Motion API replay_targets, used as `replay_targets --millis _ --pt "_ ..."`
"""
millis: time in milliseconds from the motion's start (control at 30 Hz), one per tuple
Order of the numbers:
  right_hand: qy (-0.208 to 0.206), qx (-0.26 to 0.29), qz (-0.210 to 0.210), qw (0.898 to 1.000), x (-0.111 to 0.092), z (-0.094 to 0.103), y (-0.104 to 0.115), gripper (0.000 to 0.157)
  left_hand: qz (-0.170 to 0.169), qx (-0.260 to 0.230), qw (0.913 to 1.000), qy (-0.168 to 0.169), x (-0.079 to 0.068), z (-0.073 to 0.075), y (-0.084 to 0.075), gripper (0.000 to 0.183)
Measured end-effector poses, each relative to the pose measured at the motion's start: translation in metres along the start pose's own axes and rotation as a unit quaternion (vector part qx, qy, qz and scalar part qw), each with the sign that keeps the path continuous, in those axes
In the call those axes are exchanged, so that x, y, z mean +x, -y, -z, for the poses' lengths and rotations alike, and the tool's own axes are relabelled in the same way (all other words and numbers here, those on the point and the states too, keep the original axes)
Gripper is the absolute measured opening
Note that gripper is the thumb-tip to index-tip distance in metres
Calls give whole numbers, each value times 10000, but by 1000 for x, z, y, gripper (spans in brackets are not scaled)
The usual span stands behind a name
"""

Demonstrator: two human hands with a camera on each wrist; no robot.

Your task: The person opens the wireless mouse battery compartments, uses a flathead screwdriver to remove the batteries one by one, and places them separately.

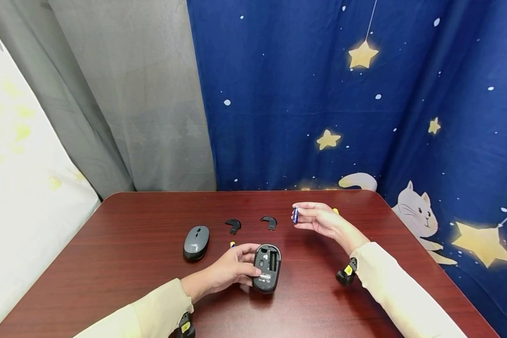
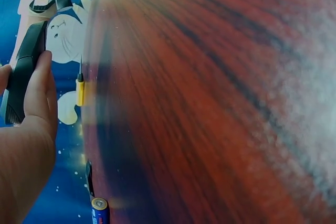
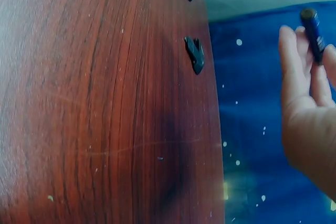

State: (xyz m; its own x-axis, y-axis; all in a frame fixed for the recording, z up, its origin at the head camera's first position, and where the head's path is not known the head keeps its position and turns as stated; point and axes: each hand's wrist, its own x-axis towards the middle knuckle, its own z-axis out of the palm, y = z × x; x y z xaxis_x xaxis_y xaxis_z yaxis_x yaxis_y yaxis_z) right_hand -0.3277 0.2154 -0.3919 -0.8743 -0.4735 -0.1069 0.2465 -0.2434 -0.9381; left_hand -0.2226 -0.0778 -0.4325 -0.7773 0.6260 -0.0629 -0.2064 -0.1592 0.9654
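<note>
My left hand (image 1: 232, 268) grips a computer mouse (image 1: 267, 277) along its side, above the table. The mouse is turned underside up, its battery compartment uncovered and dark inside. In the left wrist view only the edge of this mouse (image 2: 25, 72) shows between thumb and fingers. To the right and farther back, my right hand (image 1: 318, 219) pinches a small blue battery (image 1: 295, 215) between thumb and fingertips, raised over the table. The right wrist view shows that battery (image 3: 313, 36) tilted, held near one end.
Two black battery covers (image 1: 234, 226) (image 1: 270, 222) lie beyond the left hand. A second, grey mouse (image 1: 196, 241) rests button side up at left. Another battery (image 2: 100, 211) is on the table, partly hidden. A yellow-handled tool (image 2: 80, 92) lies near the far edge.
</note>
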Motion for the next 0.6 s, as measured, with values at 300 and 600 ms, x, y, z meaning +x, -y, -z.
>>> replay_targets --millis 300,600 --pt "-897 -36 -321 9954 4 19 -3 50 -280 222 9993 51 2 -2 -1 63" --pt "-1583 -81 -586 9856 7 32 -5 51 -1063 1549 9822 -50 6 -8 -4 57"
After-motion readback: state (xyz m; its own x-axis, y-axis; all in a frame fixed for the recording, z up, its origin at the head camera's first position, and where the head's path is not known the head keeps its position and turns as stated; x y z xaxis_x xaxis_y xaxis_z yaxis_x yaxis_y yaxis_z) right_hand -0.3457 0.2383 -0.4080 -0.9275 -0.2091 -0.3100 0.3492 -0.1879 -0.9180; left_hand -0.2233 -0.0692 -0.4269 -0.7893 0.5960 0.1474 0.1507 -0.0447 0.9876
